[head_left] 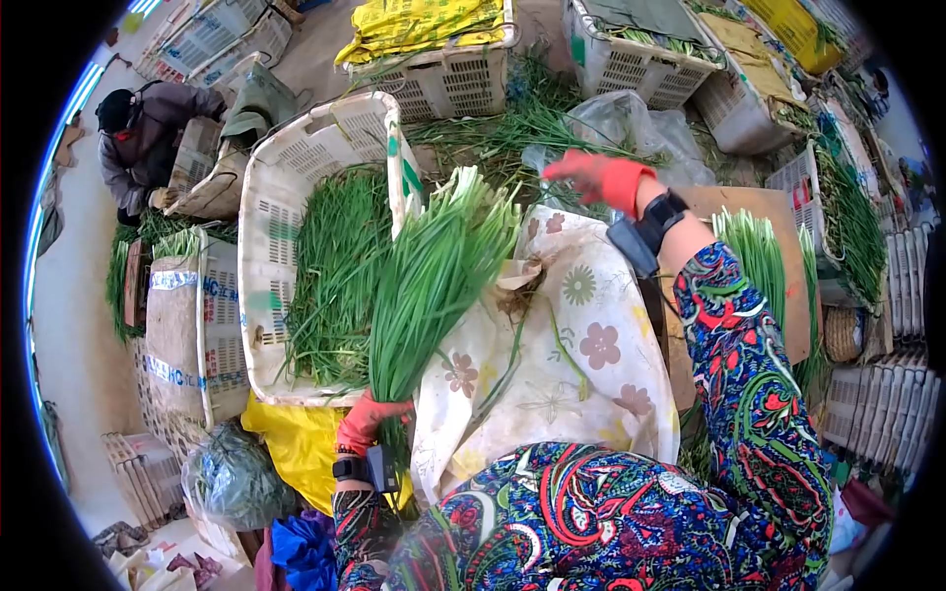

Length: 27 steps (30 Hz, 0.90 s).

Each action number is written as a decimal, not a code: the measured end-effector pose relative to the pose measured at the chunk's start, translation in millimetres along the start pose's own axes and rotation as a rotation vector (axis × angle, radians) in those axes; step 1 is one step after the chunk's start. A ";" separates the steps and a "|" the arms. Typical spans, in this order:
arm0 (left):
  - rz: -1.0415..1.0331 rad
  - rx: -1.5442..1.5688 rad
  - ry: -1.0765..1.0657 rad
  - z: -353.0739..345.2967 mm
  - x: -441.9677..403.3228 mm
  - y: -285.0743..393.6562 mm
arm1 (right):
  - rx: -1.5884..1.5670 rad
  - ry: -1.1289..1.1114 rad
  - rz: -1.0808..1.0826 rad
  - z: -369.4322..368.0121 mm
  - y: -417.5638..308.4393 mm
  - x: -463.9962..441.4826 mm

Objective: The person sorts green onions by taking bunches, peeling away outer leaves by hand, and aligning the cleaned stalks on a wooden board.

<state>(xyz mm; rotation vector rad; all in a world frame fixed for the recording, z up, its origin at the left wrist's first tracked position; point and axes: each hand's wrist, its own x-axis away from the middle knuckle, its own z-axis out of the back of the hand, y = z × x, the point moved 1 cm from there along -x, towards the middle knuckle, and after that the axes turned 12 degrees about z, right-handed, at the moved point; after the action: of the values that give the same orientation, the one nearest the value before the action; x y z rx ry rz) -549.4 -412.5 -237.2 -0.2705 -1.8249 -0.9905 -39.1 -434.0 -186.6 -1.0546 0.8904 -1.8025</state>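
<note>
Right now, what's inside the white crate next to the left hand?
Inside the crate: long green leaves, lying in a heap. Its bottom can't be seen beneath them. The bunch in the left hand also covers part of the right side.

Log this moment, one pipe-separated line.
left hand: grip on leafy end of green bundle | right hand: blurred, seemingly empty | white crate: loose greens inside

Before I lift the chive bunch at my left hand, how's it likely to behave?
The chive bunch will probably droop, since its leaves are long and thin. It may splay, as no tie shows. Its pale stem ends look straighter, so they're likely stiffer.
</note>
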 end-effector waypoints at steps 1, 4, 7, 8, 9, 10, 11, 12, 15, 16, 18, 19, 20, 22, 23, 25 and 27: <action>-0.013 0.000 -0.005 -1.4 -0.8 1.9 | -0.175 -0.108 -0.042 -20.1 -8.6 20.8; -0.026 -0.002 0.000 -2.7 2.9 4.1 | -0.351 -0.242 -0.059 -72.2 -9.1 30.8; 0.026 0.029 0.003 -1.6 4.4 2.9 | -0.229 -0.177 0.101 -92.8 6.6 14.2; 0.008 0.007 0.007 -2.3 6.1 4.1 | -0.167 -0.160 0.110 -93.2 12.0 10.1; -0.012 -0.012 0.010 -5.5 8.5 7.0 | -0.196 -0.143 0.135 -91.4 8.1 11.9; -0.034 -0.030 0.013 -7.2 9.4 8.8 | -0.222 -0.127 0.160 -87.6 3.5 14.8; -0.040 -0.047 0.000 -5.2 6.3 7.5 | -0.245 -0.111 0.184 -84.6 -0.8 15.9; -0.034 -0.035 0.007 -5.4 4.9 6.9 | -0.273 -0.085 0.187 -84.2 -1.0 14.3; 0.009 -0.017 0.039 -5.5 3.9 5.5 | 0.008 0.056 0.201 -83.6 -1.6 8.2; 0.032 -0.018 0.057 -4.4 4.6 5.4 | 0.171 0.178 0.297 -75.3 -5.1 6.1; 0.041 -0.009 0.077 -3.8 8.0 6.4 | 0.498 0.426 0.490 -43.7 -5.6 4.9; 0.027 -0.001 0.075 -4.6 12.0 8.7 | 0.456 0.442 0.399 -22.5 1.3 -2.5; 0.015 0.009 0.071 -4.9 13.9 8.6 | 0.417 0.455 0.306 -3.9 6.6 -7.5; 0.005 0.023 0.047 0.4 7.2 3.2 | 0.301 0.243 0.405 3.3 -6.2 -0.9; -0.008 0.024 0.028 2.9 2.7 0.6 | 0.420 0.115 0.536 -3.6 -9.4 6.4; -0.012 0.000 0.018 2.5 -0.6 2.4 | 0.408 -0.205 0.693 -22.4 -22.5 17.6; 0.013 -0.047 0.049 1.3 2.9 6.3 | 0.117 -0.413 0.592 -44.9 -19.7 8.5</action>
<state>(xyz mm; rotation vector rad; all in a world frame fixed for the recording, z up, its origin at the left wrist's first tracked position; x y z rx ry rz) -548.0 -408.2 -231.8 -0.2843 -1.7556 -1.0234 -88.3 -427.0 -184.5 -0.9178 0.7301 -1.0820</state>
